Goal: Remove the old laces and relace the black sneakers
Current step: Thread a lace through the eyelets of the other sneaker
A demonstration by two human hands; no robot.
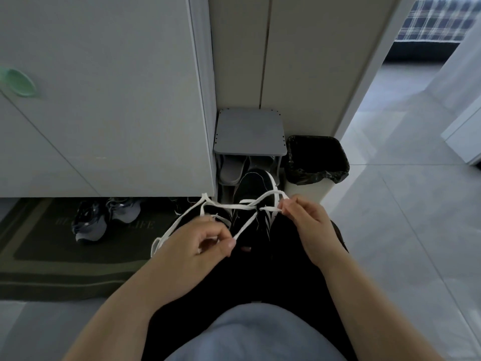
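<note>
You are seated, looking down over your lap at a black sneaker [253,186] with white side stripes. It stands toe away from you, just beyond your knees, in front of a small grey stool [250,134].

A flat white lace [234,205] runs loose across the near part of the sneaker in several slack loops, and one loop trails down to the left toward the floor. The task looks mid-way at best. The lace is not drawn snug through the eyelets, and nothing is tied. The picture does not show whether this is the old lace coming out or a fresh one going in. A second dark shape sits just left of the sneaker, behind your left hand (possibly its pair, too hidden to say).

Your left hand [205,243] is near and left of centre, with the fingers curled. Its grip is closed on one end of the lace, pinched between thumb and forefinger. Your right hand [304,217] is a little farther and to the right, its back turned up. Its grip pinches another stretch of the lace at the fingertips, beside the sneaker's right edge. Both forearms reach forward, bare.

A lined bin [316,160] stands to the right of the stool. Grey shoes [104,217] lie on a dark mat [52,256] to the left.
</note>
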